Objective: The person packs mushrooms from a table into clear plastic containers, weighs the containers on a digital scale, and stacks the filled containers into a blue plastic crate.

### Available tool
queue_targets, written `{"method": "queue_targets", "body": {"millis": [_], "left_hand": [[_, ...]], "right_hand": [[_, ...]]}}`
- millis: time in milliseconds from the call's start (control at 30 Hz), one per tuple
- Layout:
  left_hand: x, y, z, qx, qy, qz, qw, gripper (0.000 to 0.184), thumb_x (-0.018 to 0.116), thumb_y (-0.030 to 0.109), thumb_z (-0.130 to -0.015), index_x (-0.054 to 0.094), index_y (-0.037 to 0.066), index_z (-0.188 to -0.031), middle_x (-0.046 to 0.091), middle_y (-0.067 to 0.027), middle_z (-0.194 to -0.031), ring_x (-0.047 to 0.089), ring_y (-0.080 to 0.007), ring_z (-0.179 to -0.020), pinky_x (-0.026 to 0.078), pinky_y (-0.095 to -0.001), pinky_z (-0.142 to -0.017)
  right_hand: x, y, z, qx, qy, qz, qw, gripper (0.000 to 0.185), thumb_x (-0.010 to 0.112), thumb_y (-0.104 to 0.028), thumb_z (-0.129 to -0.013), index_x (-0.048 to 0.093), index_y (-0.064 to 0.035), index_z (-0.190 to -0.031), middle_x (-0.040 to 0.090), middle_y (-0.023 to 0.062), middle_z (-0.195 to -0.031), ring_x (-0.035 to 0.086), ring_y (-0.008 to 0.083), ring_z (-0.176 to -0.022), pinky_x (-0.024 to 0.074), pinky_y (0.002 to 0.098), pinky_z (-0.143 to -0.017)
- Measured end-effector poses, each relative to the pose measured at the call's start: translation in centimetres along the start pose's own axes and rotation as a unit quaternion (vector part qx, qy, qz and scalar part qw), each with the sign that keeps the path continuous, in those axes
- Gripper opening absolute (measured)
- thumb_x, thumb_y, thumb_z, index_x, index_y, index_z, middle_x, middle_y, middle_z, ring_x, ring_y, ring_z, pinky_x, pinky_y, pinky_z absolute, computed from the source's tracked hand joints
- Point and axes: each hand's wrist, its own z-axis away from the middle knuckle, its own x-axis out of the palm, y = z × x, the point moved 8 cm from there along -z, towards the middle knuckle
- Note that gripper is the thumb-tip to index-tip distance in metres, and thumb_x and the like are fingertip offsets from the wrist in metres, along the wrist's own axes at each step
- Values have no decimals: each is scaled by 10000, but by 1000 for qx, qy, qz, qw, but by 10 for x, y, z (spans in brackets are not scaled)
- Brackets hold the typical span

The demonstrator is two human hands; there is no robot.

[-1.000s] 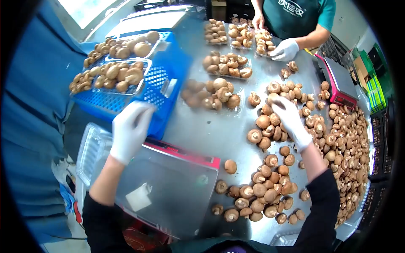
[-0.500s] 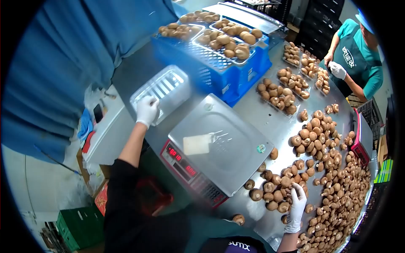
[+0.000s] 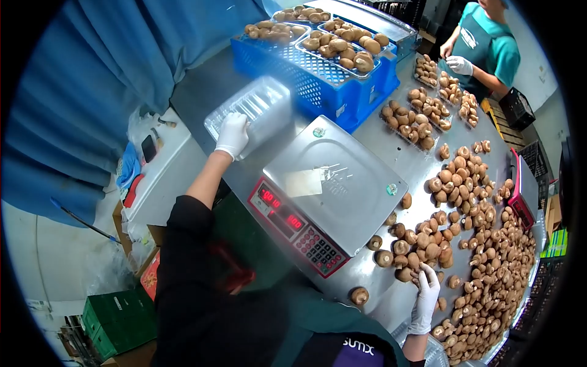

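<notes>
My left hand (image 3: 233, 136), in a white glove, is closed on the near edge of a clear plastic tray (image 3: 263, 107) left of the scale. My right hand (image 3: 426, 300), also gloved, has its fingertips at the lower edge of a cluster of brown mushrooms (image 3: 422, 244); whether it grips one is too small to tell. Between my hands stands a scale (image 3: 333, 183) with lit red digits and a pale label on its plate. Filled mushroom trays (image 3: 408, 125) sit on the metal table beyond it.
A blue crate (image 3: 324, 92) at the back carries filled trays. A large mushroom heap (image 3: 495, 287) covers the right side, near a second scale (image 3: 524, 189). A co-worker (image 3: 486, 49) stands at the far right. A green crate (image 3: 119, 321) is at lower left.
The view has swung left and down. My left hand has gone from beside the blue crate to the clear tray. My right hand has moved from the upper mushrooms to the nearer cluster.
</notes>
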Motion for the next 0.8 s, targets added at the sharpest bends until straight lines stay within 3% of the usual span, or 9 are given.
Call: {"method": "queue_targets", "body": {"millis": [400,500,633,733,800], "left_hand": [[-3,2,-3,14,7,11,1000,77,640,41,-825,569,23,-799,599,-168,-859,573,-378,-900,467,-469,-809],[-1,-5,0,-3,30,26,999,76,633,46,-834,565,25,-808,596,-172,-861,572,-382,-903,459,-476,-807],[-19,-23,-6,-104,81,28,991,33,599,52,-862,569,44,-850,589,-166,-872,566,-385,-904,441,-484,-785],[-59,30,-8,5,158,3,987,45,590,46,-882,554,34,-858,558,-149,-884,539,-375,-872,423,-485,-780],[-69,94,5,101,111,21,989,59,600,22,-860,542,18,-869,551,-149,-886,534,-374,-855,428,-472,-776]], "right_hand": [[16,2,10,9,-6,11,1000,300,569,-104,-979,626,35,-1238,651,65,-1150,618,137,-1005,500,274,-848],[19,4,11,13,-13,9,1000,301,568,-102,-981,625,35,-1242,656,67,-1142,626,137,-999,500,272,-849],[20,5,10,17,-6,11,1000,295,573,-114,-981,636,24,-1235,656,63,-1139,628,135,-993,500,267,-842],[15,11,10,7,0,21,1000,274,575,-128,-979,659,-2,-1208,653,45,-1131,618,124,-989,499,260,-835],[10,13,10,10,11,35,999,272,575,-124,-979,659,-7,-1210,656,48,-1132,620,126,-999,499,259,-835]]}}
